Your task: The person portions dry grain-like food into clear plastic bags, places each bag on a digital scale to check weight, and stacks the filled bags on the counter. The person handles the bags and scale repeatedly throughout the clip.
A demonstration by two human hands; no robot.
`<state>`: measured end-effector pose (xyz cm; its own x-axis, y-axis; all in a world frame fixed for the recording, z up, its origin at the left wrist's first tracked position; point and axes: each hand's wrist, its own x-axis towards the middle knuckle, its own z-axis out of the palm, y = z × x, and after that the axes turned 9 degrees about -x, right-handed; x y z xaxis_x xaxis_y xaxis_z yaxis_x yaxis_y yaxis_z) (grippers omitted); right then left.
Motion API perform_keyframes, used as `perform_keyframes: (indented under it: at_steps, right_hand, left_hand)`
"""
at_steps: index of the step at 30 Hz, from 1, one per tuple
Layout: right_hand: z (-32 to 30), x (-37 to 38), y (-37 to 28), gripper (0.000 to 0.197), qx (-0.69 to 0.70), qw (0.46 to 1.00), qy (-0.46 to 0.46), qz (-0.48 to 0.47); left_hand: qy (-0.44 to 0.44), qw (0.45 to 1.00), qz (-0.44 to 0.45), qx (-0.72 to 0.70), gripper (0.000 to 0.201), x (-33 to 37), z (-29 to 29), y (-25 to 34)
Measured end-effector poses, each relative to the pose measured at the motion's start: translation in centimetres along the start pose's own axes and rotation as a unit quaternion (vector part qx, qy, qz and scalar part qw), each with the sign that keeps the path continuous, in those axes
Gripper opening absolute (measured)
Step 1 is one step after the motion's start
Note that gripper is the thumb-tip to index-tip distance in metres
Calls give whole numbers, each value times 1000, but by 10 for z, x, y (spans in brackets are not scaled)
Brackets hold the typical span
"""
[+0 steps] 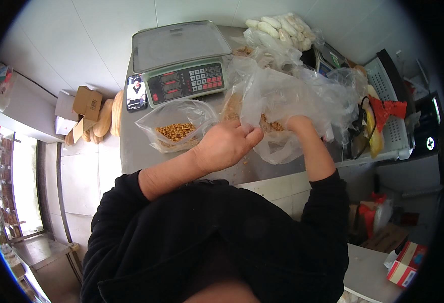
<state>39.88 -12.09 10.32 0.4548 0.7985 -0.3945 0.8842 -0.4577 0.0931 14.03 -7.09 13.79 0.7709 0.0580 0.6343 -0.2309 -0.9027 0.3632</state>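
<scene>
1 bag opens bodyward, left hand pinching it, right hand with fingers hidden.

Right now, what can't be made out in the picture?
All in the head view:
Right hand: fingers, hidden by the cloudy plastic bag.
Left hand: palm, hidden behind its own back.
Shelf goods at far left: too small, partly cut off by the picture's rim.

Pale panelled walls and light floor tiles frame my feed.
At left I see a glaring white panel, window or door I cannot tell, beside a filled rack; a metal stand sits below. The grey surface stands by the back wall, and the lower right dims into shadow.
</scene>
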Motion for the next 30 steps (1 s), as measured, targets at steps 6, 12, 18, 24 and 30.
perform_keyframes:
  at_steps: [6, 12, 18, 24, 30]
  right_hand:
    - [9, 24, 10, 32, 78, 997, 26, 3]
    - [14, 24, 26, 32, 172, 985, 19, -12]
    - [30, 26, 40, 32, 258, 965, 9, -40]
    - [41, 17, 49, 32, 349, 935, -11, -53]
    - [40, 11, 56, 32, 392, 918, -34, -46]
  left_hand:
    - [-14, 998, 30, -48, 23, 4, 1, 1]
    - [-13, 998, 16, -52, 23, 1, 1, -7]
    - [-36, 999, 18, -34, 20, -3, 9, -8]
    - [-81, 989, -3, -124, 36, -11, 25, -8]
    - [-104, 867, 106, -476, 32, -31, 67, -11]
